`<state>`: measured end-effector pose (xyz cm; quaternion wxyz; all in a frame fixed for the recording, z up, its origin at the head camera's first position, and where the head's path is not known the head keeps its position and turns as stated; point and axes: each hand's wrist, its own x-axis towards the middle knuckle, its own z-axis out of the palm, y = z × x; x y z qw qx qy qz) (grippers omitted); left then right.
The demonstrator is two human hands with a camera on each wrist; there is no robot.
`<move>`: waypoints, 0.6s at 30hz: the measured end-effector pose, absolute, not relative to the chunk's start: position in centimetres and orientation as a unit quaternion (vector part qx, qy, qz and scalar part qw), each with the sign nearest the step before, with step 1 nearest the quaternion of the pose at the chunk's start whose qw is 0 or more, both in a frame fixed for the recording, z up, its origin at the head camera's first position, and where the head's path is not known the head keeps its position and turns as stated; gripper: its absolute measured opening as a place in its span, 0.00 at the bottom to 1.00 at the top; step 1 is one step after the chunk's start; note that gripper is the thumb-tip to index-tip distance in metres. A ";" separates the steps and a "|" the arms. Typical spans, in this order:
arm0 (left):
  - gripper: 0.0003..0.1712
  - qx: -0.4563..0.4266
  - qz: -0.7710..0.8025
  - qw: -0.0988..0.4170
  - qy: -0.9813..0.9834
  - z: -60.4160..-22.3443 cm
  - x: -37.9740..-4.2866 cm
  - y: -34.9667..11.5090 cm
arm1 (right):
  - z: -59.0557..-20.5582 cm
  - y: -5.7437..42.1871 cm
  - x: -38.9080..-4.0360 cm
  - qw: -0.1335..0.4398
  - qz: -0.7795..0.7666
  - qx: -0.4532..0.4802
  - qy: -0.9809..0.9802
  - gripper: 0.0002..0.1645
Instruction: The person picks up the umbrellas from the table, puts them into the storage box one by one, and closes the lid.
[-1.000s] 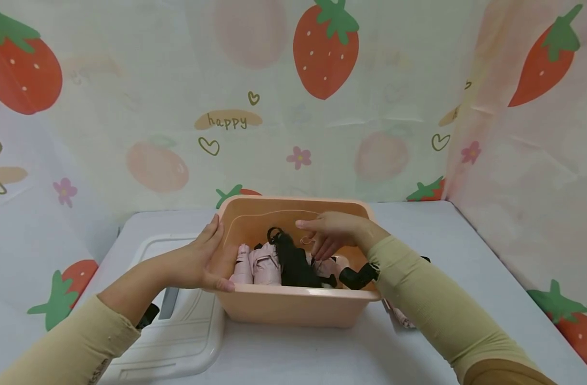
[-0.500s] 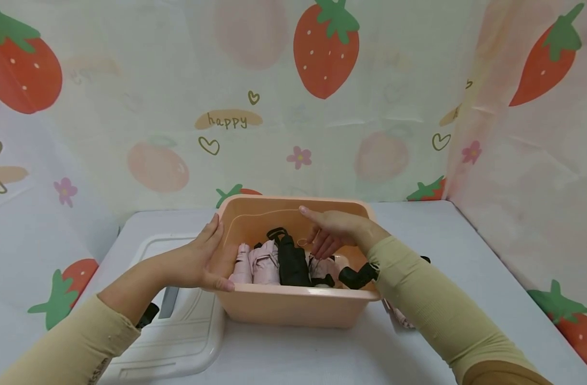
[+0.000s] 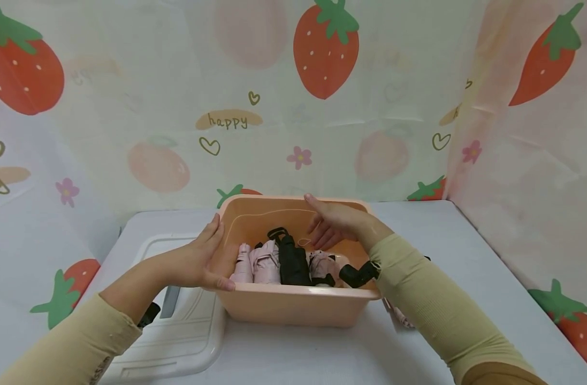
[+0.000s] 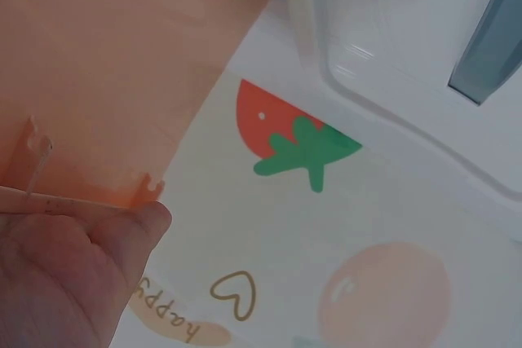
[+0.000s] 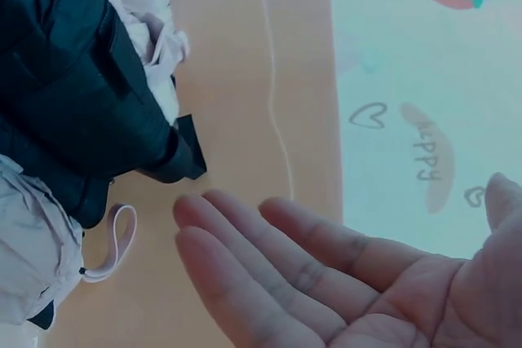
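Observation:
A peach plastic storage bin [image 3: 288, 310] contains several folded umbrellas. Two pale pink ones, a slim umbrella [image 3: 243, 264] and a thicker umbrella [image 3: 266, 264], lie to the left of a black folded umbrella [image 3: 294, 262] with a black strap. Right of the black one is a pink umbrella with black parts [image 3: 324, 266]. My left hand [image 3: 192, 264] rests on the bin's left side, fingers straight along the wall and thumb on the front rim. My right hand [image 3: 340, 222] hovers over the bin's back right, fingers extended and holding nothing; the right wrist view shows its palm.
A white lid [image 3: 177, 342] with a grey handle [image 3: 169, 302] lies left of the bin, partly under my left forearm. Right of the bin, a pinkish patterned item [image 3: 399, 315] is mostly hidden by my right sleeve. A strawberry-print backdrop [image 3: 298, 123] surrounds the white table.
The black umbrella leaned askew earlier and now lies straight alongside the others. My right hand has left it, moving up and back with the thumb raised. The left hand has stayed put.

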<state>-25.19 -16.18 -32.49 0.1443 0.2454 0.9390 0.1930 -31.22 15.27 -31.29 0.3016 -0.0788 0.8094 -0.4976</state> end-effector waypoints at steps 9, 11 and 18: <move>0.78 0.248 0.195 0.140 0.939 -32.8 -25.3 -16.4 | -29.8 16.2 -31.3 0.278 -0.509 -0.089 0.809 0.53; 0.78 0.248 0.193 0.139 0.939 -32.8 -25.3 -16.5 | -29.4 16.6 -31.2 0.276 -0.512 -0.097 0.808 0.52; 0.78 0.249 0.194 0.136 0.939 -32.9 -25.4 -16.5 | -27.5 18.8 -30.7 0.258 -0.515 -0.118 0.809 0.53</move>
